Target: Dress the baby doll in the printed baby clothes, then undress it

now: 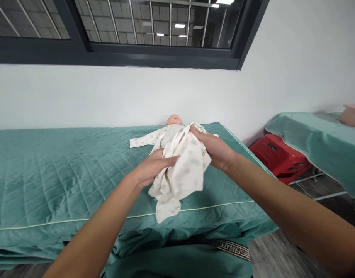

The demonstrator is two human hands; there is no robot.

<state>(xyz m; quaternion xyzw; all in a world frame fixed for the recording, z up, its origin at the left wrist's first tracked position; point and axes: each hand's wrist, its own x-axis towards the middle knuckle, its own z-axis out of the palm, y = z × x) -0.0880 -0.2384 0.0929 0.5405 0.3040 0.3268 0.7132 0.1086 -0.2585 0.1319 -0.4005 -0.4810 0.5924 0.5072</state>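
Observation:
A baby doll lies on its back on a green quilted bed, its head toward the wall. It wears a white printed baby garment, whose lower part is lifted off the bed. My left hand grips the cloth from the left, fingers closed on a fold. My right hand holds the garment's upper right side, fingers wrapped round the fabric near the doll's chest. One sleeve lies spread out to the left on the quilt.
A red plastic stool stands on the floor right of the bed. Beyond it is a second green-covered bed with a pink object on it. A white wall and a dark-framed window are behind.

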